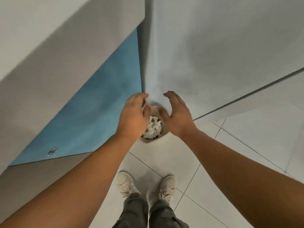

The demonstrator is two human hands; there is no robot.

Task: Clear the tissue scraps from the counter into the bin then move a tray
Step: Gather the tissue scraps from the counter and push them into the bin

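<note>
Both bare forearms reach down over a white tiled floor (246, 145). Directly beneath the hands stands the bin (152, 141), heaped with tissue scraps (153, 127), in the corner where a grey wall (213, 46) meets a blue cabinet front (98, 104). The right hand (177, 116) hovers spread and relaxed. The left hand (133, 116) is curled; whether it pinches a scrap, I cannot tell.

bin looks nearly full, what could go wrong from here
1. Tissue already fills most of the small bin, so more may spill onto the floor.
2. The left hand seems to pinch a scrap above the far rim, by the wall; dropped there, it could miss.
3. The right hand hovers close and might knock the bin.
</note>
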